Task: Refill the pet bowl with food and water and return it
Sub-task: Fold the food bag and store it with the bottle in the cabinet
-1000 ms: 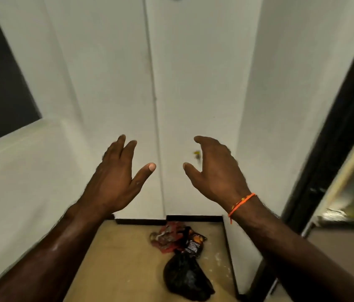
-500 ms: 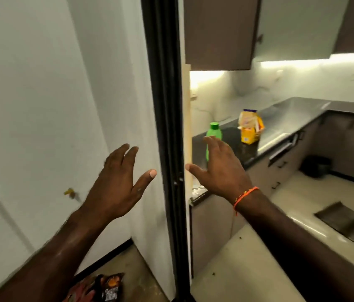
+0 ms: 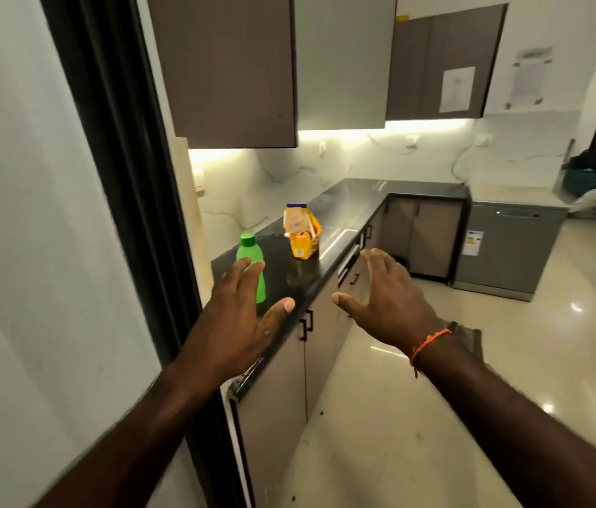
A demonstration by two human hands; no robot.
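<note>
Head view: both hands are raised in front of the camera, empty. The left hand has its fingers spread and straight, thumb out toward 2 o'clock; the right hand is likewise splayed, with an orange thread bracelet on its wrist. Past the left fingertips, at 12 o'clock from that hand, a green bottle stands upright on the dark countertop. At 1 o'clock from the bottle, near it, stands a yellow food packet, probably pet food; its print is too blurred to read. A black door frame rises at 10 o'clock.
</note>
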